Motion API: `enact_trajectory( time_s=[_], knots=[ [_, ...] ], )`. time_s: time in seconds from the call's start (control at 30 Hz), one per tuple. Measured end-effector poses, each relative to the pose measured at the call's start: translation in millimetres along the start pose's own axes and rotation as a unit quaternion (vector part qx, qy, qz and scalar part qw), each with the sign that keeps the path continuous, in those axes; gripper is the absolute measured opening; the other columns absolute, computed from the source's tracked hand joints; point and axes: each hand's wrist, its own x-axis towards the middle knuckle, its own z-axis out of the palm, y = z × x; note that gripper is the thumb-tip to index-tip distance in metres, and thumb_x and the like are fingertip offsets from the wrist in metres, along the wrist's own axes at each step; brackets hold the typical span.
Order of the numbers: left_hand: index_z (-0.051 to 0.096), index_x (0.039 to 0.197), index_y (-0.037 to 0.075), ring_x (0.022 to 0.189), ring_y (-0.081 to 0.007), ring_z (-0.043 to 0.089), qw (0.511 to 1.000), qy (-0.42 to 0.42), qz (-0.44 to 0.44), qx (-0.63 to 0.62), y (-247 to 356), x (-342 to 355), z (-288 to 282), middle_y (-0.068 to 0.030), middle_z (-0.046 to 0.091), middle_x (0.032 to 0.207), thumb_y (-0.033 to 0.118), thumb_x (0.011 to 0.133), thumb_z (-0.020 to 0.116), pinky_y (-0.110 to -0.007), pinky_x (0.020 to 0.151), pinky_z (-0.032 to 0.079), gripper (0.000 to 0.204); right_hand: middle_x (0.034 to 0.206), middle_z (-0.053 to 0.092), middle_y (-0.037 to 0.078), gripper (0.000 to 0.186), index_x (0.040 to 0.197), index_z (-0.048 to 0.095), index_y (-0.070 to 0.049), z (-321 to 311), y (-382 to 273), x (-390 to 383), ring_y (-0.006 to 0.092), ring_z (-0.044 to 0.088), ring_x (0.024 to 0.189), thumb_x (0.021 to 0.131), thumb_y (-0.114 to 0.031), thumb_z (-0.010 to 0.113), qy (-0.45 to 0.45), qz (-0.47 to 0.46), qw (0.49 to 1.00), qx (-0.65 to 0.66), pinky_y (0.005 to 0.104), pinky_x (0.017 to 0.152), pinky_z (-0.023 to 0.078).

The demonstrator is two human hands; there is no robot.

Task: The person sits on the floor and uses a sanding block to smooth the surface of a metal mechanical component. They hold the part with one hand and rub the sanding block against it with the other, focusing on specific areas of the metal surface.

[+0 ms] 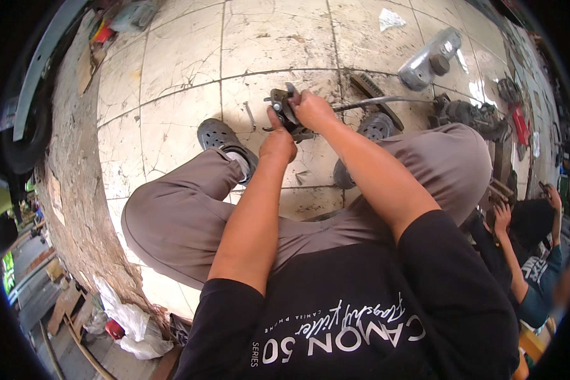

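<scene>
I sit low over a cracked tiled floor, knees apart. My left hand [278, 140] and my right hand [313, 109] are both closed on a dark, greasy metal part [284, 106] held up in front of me between my knees. The left hand grips its lower side, the right hand clamps its upper right side. A grey hose or cable [386, 100] runs from the part off to the right. Most of the part is hidden by my fingers.
A silver metal casting [429, 58] lies on the tiles at the upper right. A ribbed strip [375, 96] and dark machine parts [468, 114] sit beside my right knee. Another person [532, 253] crouches at the right. A small metal piece [250, 115] lies near my left shoe [218, 136].
</scene>
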Motion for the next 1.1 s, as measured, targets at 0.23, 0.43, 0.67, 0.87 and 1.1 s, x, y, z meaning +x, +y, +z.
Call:
enact_trajectory(
  time_s=[0.23, 0.43, 0.67, 0.87, 1.1],
  knots=[
    [-0.036, 0.134, -0.008, 0.095, -0.0426, 0.065, 0.999, 0.021, 0.027, 0.035, 8, 2, 7, -0.0333, 0.063, 0.104, 0.011, 0.086, 0.049, -0.044, 0.088, 0.049, 0.1, 0.093, 0.067, 0.026, 0.035, 0.103, 0.059, 0.0, -5, 8, 2, 0.0416, 0.064, 0.094, 0.091, -0.033, 0.055, -0.008, 0.005, 1.0, 0.012, 0.0473, 0.081, 0.05],
    [-0.032, 0.141, 0.0, 0.101, -0.0384, 0.065, 0.999, 0.04, 0.011, 0.033, 19, -4, 10, -0.0272, 0.063, 0.115, 0.015, 0.087, 0.053, -0.044, 0.089, 0.049, 0.101, 0.097, 0.067, 0.025, 0.033, 0.105, 0.058, -0.001, -9, 6, -4, 0.0399, 0.064, 0.094, 0.09, -0.031, 0.055, -0.005, 0.038, 0.999, 0.018, 0.0459, 0.082, 0.051],
    [-0.026, 0.137, -0.013, 0.098, -0.0451, 0.063, 0.995, 0.072, 0.049, 0.052, 17, -18, 20, -0.0347, 0.062, 0.106, 0.02, 0.089, 0.053, -0.047, 0.087, 0.049, 0.098, 0.102, 0.066, 0.024, 0.035, 0.11, 0.056, 0.0, -14, 17, -11, 0.0383, 0.064, 0.1, 0.09, -0.029, 0.055, -0.059, -0.012, 0.998, -0.012, 0.0452, 0.086, 0.05],
    [-0.029, 0.136, -0.011, 0.099, -0.0451, 0.063, 0.997, 0.059, 0.04, 0.037, 20, -15, 22, -0.0345, 0.062, 0.108, 0.018, 0.089, 0.05, -0.045, 0.088, 0.048, 0.097, 0.098, 0.066, 0.024, 0.032, 0.107, 0.054, -0.001, 0, 11, -17, 0.0394, 0.064, 0.096, 0.091, -0.029, 0.055, 0.015, 0.031, 0.999, 0.033, 0.0469, 0.083, 0.05],
    [-0.032, 0.142, 0.001, 0.108, -0.0355, 0.063, 0.999, 0.036, -0.021, 0.011, 26, -17, 22, -0.0238, 0.06, 0.123, 0.015, 0.083, 0.06, -0.043, 0.094, 0.047, 0.109, 0.098, 0.066, 0.024, 0.03, 0.103, 0.058, -0.004, -17, 16, -24, 0.0417, 0.063, 0.095, 0.093, -0.032, 0.054, -0.029, 0.009, 0.999, 0.019, 0.0487, 0.081, 0.049]
  ],
)
